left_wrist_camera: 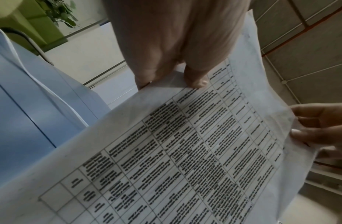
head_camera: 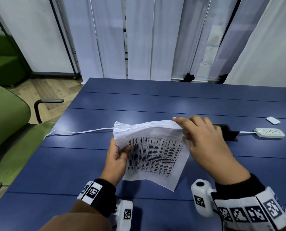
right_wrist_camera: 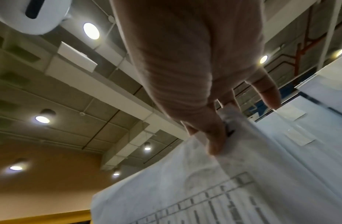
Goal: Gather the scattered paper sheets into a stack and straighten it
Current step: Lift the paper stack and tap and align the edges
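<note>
A thick stack of white paper sheets [head_camera: 153, 157] with a printed table on the near face is held up above the blue table [head_camera: 89, 164], tilted toward me. My left hand [head_camera: 118, 155] grips its left edge, thumb on the printed face. My right hand [head_camera: 203, 139] holds the right edge near the top corner, fingers spread over it. The sheets' top edges fan out unevenly. In the left wrist view the printed sheet [left_wrist_camera: 185, 151] fills the frame under my thumb [left_wrist_camera: 197, 78]. In the right wrist view my fingers [right_wrist_camera: 214, 136] pinch the paper's edge [right_wrist_camera: 243, 166].
A white power strip [head_camera: 269, 132] lies at the table's right with its cable [head_camera: 80, 131] running left behind the stack. A black cable box [head_camera: 227, 130] sits behind my right hand. A small white item [head_camera: 273, 120] lies far right. Green chairs [head_camera: 7, 124] stand left.
</note>
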Demonstrator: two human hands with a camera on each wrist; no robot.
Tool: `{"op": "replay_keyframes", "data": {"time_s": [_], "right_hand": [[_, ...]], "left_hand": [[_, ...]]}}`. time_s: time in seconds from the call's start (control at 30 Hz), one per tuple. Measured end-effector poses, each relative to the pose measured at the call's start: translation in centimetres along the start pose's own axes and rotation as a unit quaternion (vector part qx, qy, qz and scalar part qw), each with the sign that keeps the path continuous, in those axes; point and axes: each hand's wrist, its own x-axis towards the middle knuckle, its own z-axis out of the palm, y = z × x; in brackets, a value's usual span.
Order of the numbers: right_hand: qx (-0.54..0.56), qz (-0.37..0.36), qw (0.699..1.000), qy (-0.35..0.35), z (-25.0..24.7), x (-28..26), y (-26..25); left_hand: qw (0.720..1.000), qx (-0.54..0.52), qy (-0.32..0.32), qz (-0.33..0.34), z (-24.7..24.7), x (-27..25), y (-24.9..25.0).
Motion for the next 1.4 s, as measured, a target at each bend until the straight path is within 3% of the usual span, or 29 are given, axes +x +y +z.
{"op": "replay_keyframes", "data": {"time_s": [0.07, 0.17, 0.3, 0.43, 0.5, 0.57, 0.63, 0.8, 0.93, 1.17, 1.3, 1.4], "right_hand": [[-0.056, -0.003, 0.998, -0.010, -0.2, 0.7, -1.2], [-0.069, -0.046, 0.996, 0.017, 0.7, 1.6, -2.2], [-0.066, -0.047, 0.996, 0.031, 1.2, 2.3, -2.1], [-0.028, -0.025, 0.998, 0.059, 0.7, 1.6, -1.0], [0.056, 0.028, 0.994, 0.086, 0.3, 0.9, 0.4], [0.239, 0.100, 0.960, 0.109, 0.2, 0.4, 2.6], [0.409, 0.148, 0.891, 0.132, 0.3, -0.2, 4.4], [0.547, 0.190, 0.804, 0.135, 4.3, -2.5, 7.2], [0.588, 0.238, 0.764, 0.117, 9.3, -4.5, 7.7], [0.564, 0.311, 0.756, 0.119, 14.5, -6.0, 7.1], [0.547, 0.338, 0.762, 0.074, 16.5, -7.8, 7.4], [0.552, 0.300, 0.776, 0.056, 16.0, -7.9, 6.7]], "left_hand": [[1.000, 0.000, -0.003, 0.002, 0.0, 0.0, -0.1], [1.000, 0.003, -0.006, 0.002, 0.0, -0.2, 0.3], [1.000, -0.002, -0.010, -0.012, -0.6, -0.4, 0.3], [0.997, 0.030, -0.034, -0.070, -3.0, -1.1, -1.6], [0.994, 0.060, -0.028, -0.091, -4.2, -1.8, -2.8], [0.991, 0.050, -0.006, -0.124, -5.4, -2.5, -4.0], [0.988, -0.007, 0.012, -0.157, -6.4, -2.9, -4.9], [0.973, -0.120, 0.021, -0.198, -5.5, -2.9, -4.5], [0.979, -0.140, 0.067, -0.132, -4.2, -1.8, -2.6], [0.984, -0.061, 0.143, -0.087, -4.1, -1.6, -3.4], [0.985, -0.027, 0.120, -0.122, -4.8, -2.3, -5.1], [0.984, -0.021, 0.111, -0.140, -5.4, -3.0, -6.0]]}}
